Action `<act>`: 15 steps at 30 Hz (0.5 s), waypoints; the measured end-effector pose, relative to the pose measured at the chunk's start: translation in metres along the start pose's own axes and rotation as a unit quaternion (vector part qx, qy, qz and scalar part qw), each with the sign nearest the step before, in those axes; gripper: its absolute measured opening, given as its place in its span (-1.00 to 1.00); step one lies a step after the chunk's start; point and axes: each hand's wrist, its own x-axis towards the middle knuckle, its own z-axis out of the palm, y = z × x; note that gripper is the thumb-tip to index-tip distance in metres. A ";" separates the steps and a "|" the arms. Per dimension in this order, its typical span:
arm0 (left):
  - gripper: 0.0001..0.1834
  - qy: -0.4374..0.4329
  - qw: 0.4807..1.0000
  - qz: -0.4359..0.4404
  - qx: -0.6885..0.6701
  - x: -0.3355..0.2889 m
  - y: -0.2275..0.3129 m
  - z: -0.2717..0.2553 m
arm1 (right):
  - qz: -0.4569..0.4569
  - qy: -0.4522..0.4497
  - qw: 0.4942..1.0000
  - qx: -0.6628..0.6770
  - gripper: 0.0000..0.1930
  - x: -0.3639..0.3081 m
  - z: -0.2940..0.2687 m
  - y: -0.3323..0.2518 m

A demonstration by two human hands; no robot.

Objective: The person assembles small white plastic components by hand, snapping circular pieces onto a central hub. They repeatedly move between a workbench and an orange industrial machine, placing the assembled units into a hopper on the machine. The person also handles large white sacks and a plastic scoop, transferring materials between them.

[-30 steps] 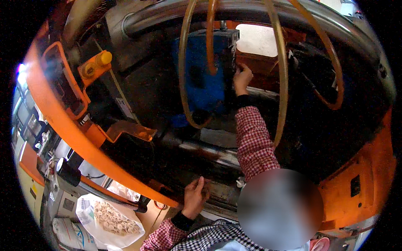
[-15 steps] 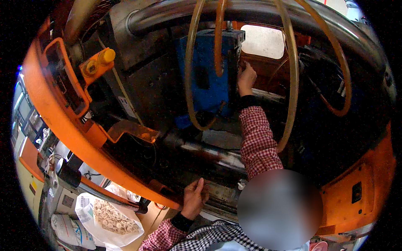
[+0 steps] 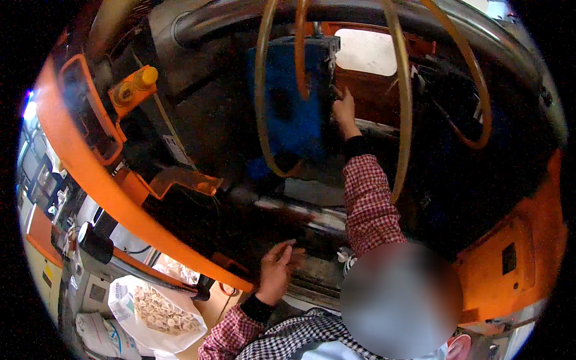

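Observation:
A blue metal block [image 3: 291, 96], probably a mold, is mounted inside the machine between thick steel bars. My right hand [image 3: 344, 111] reaches deep in, at the block's right-hand face. Its fingers are bent together there, and what they grip, if anything, is hidden. Lower down, my left hand [image 3: 275, 273] is raised just inside the machine's orange frame [image 3: 138, 216]. Its fingers are apart, a little smeared by motion, and nothing shows in them. Both arms wear red checked sleeves.
Brownish hoses [image 3: 405, 108] hang in loops around my right forearm. A steel bar [image 3: 240, 24] crosses above and another [image 3: 324, 219] below. A yellow knob [image 3: 146, 77] sits on the orange bracket at left. Outside stands a white sack [image 3: 123, 300] of small pale parts [image 3: 165, 312].
The view has shifted slightly, so the machine appears a little higher and further left. My left hand has risen and its fingers have loosened. My right hand stays by the block, its fingers repositioned.

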 end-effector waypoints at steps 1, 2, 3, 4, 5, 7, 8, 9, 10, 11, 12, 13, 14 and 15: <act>-0.72 0.017 1.000 0.002 -0.015 -0.001 0.003 0.001 | -0.001 -0.006 1.000 0.008 -0.41 -0.016 -0.001 -0.019; -0.69 0.018 1.000 0.007 -0.021 0.005 -0.001 -0.003 | -0.009 -0.009 1.000 0.010 -0.42 -0.032 -0.007 -0.040; -0.69 0.023 0.999 0.005 -0.024 0.004 -0.001 -0.003 | -0.043 -0.022 0.997 -0.064 -0.46 -0.050 -0.015 -0.052; -0.68 0.028 0.999 0.002 -0.029 0.004 0.004 0.000 | -0.080 -0.041 0.992 -0.090 -0.52 -0.079 -0.025 -0.073; -0.68 0.038 0.999 0.000 -0.034 0.004 0.008 0.001 | -0.117 -0.062 0.985 -0.111 -0.58 -0.110 -0.032 -0.093; -0.65 0.074 0.995 -0.012 -0.059 0.004 0.009 -0.002 | -0.083 -0.329 0.938 -0.064 -0.81 -0.174 -0.057 -0.152; -0.63 0.081 0.994 -0.020 -0.072 0.004 0.010 0.001 | -0.073 -0.429 0.898 -0.063 -0.83 -0.196 -0.074 -0.170; -0.62 0.047 0.997 0.016 -0.052 0.004 0.012 0.007 | -0.059 -0.521 0.849 -0.065 -0.84 -0.214 -0.090 -0.180; -0.61 0.009 0.998 0.050 -0.033 0.003 0.013 0.014 | -0.078 -0.512 0.853 -0.062 -0.83 -0.231 -0.099 -0.178; -0.60 -0.007 0.998 0.053 -0.034 0.003 0.014 0.016 | -0.101 -0.505 0.856 -0.050 -0.83 -0.242 -0.102 -0.174; -0.59 -0.022 0.998 0.056 -0.035 0.002 0.014 0.018 | -0.094 -0.510 0.854 -0.047 -0.83 -0.246 -0.104 -0.173; -0.58 -0.021 0.998 0.023 -0.058 0.004 0.011 0.019 | -0.087 -0.515 0.852 -0.044 -0.83 -0.249 -0.107 -0.171; -0.57 -0.019 0.997 -0.008 -0.080 0.006 0.011 0.019 | -0.082 -0.520 0.849 -0.040 -0.83 -0.250 -0.108 -0.171; -0.56 -0.017 0.996 -0.016 -0.084 0.007 0.010 0.019 | -0.094 -0.527 0.843 -0.043 -0.84 -0.250 -0.109 -0.172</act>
